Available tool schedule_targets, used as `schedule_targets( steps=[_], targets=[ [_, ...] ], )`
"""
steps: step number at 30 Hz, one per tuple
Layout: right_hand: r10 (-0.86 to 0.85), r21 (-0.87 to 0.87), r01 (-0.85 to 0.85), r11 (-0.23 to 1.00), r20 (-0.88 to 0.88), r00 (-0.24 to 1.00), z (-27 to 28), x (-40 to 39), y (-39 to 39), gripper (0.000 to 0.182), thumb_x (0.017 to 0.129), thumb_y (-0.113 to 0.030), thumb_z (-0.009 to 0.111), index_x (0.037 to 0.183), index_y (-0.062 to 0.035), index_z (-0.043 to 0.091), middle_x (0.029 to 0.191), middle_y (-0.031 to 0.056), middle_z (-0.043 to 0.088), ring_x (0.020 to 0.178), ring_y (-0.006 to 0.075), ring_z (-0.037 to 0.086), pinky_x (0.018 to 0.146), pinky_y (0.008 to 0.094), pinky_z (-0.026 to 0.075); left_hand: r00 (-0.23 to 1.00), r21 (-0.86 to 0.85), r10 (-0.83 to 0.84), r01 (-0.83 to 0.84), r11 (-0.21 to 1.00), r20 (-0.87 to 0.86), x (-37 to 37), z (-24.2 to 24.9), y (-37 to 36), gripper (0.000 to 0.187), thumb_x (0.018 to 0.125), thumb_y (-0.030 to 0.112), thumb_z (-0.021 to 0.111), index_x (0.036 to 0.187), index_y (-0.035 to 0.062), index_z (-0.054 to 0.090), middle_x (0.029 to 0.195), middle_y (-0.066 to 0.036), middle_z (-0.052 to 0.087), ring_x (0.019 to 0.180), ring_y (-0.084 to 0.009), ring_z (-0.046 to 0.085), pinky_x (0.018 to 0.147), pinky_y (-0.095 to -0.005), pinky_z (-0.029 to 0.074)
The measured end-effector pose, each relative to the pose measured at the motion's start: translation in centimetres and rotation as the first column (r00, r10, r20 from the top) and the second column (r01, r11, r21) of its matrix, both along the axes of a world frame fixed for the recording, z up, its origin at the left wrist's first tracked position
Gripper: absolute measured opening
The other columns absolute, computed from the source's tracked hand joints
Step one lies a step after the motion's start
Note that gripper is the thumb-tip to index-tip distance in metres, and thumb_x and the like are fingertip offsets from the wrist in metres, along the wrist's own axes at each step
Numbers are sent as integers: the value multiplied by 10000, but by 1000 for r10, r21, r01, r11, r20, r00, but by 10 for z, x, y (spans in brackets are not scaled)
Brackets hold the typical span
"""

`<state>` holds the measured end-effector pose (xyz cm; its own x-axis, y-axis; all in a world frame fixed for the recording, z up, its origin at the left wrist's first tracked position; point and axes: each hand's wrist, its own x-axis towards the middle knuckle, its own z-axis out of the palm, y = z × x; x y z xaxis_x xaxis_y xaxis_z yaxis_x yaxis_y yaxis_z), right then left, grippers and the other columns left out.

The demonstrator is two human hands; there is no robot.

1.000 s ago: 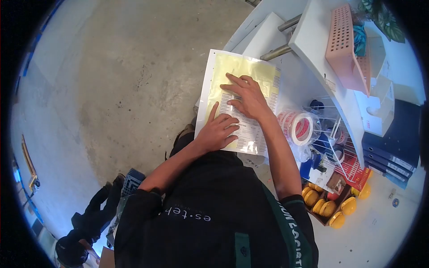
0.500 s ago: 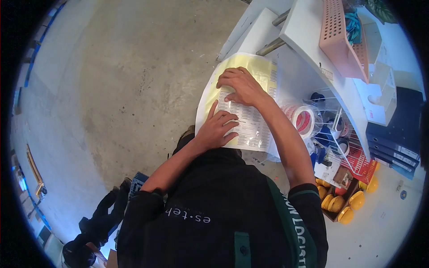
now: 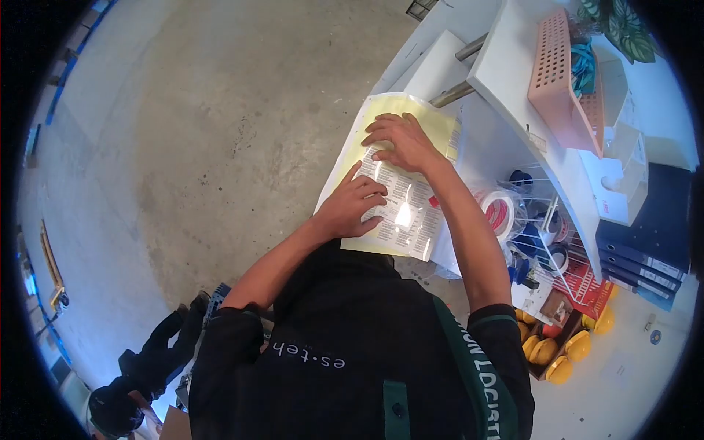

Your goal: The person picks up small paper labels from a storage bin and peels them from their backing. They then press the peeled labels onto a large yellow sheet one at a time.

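- Yellow and white, the printed sheet [image 3: 403, 198] lies beneath both hands, under the left hand [image 3: 352, 207] and the right hand [image 3: 403, 143], whose fingers are spread apart and grip nothing visible.
- The right forearm [image 3: 473, 235] crosses the sheet's side and partly blocks the tape roll [image 3: 511, 209].
- Beyond it, a wire rack [image 3: 561, 257] stands near a box of yellow rounded items [image 3: 543, 350].
- A white shelf [image 3: 513, 73] juts out beside the sheet, carrying a pink basket [image 3: 554, 95].
- Blue binders [image 3: 638, 268] lie farther out.
- Another person [image 3: 158, 348] is well apart, lower left.
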<state>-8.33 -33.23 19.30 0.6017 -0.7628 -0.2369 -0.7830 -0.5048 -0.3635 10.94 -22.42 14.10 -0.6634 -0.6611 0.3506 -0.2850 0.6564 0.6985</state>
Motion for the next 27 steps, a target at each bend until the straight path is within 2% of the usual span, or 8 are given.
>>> schedule_targets(
  steps=[3, 6, 11, 15, 18, 20, 23, 27],
  targets=[
    [-45, 36, 46, 998, -8, 999, 0, 3, -5, 389, 765, -267, 824, 1134, -189, 727, 1317, 24, 635, 1355, 245, 474, 1119, 557, 298, 999, 14, 29, -29, 999, 16, -2, 3, 5, 297, 740, 213, 773, 994, 92, 679, 1141, -23, 642, 1133, -241, 571, 1220, -561, 221],
    [-11, 113, 18, 993, -67, 998, 7, 8, -14, 373, 747, -246, 839, 1098, -183, 728, 1265, 24, 651, 1315, 246, 502, 1113, 548, 292, 999, 16, 49, -49, 999, 11, -3, 2, 6, 301, 733, 213, 771, 989, 86, 677, 1138, -24, 643, 1124, -240, 571, 1217, -561, 230],
    [34, 227, 9, 974, -183, 982, 15, 22, -27, 335, 702, -215, 863, 999, -177, 714, 1104, 3, 692, 1207, 245, 555, 1097, 567, 279, 998, -19, 64, -64, 998, -13, -3, 0, 5, 304, 702, 193, 788, 966, 98, 671, 1130, -27, 659, 1091, -232, 598, 1206, -565, 258],
    [29, 271, 23, 962, -186, 982, 13, 25, -30, 327, 696, -205, 865, 981, -181, 704, 1084, -9, 698, 1189, 238, 561, 1084, 574, 284, 999, -6, 47, -47, 999, 9, -3, -3, 5, 295, 742, 232, 765, 985, 91, 674, 1148, -28, 651, 1143, -225, 573, 1216, -559, 236],
    [19, 232, 13, 973, -134, 991, 9, 20, -27, 311, 685, -185, 865, 951, -170, 704, 1067, -1, 701, 1170, 245, 572, 1071, 533, 305, 998, 2, 55, -55, 998, 17, -3, -3, 5, 295, 737, 243, 767, 977, 100, 673, 1147, -26, 653, 1148, -214, 574, 1218, -556, 234],
    [-37, 168, 39, 985, -13, 999, 3, 13, -23, 268, 682, -138, 851, 905, -143, 703, 1045, 13, 705, 1118, 252, 598, 1062, 479, 328, 996, -9, 79, -80, 997, -31, -4, -3, 5, 301, 685, 199, 798, 947, 112, 676, 1118, -18, 668, 1088, -217, 606, 1202, -555, 267],
    [-66, 160, 57, 985, 57, 996, -2, 9, -20, 217, 684, -92, 828, 860, -117, 704, 1026, 44, 714, 1067, 259, 619, 1058, 430, 345, 996, -16, 81, -82, 997, -20, -4, -3, 5, 301, 680, 199, 800, 941, 114, 675, 1119, -17, 669, 1080, -218, 609, 1202, -555, 267],
    [-97, 151, 74, 986, 153, 983, -6, 6, -14, 181, 691, -55, 802, 828, -94, 691, 1045, 65, 723, 1034, 263, 641, 1058, 419, 356, 997, -5, 77, -77, 997, -12, -5, -5, 5, 303, 679, 201, 800, 941, 115, 675, 1122, -15, 669, 1081, -217, 609, 1205, -558, 262]
  ],
)
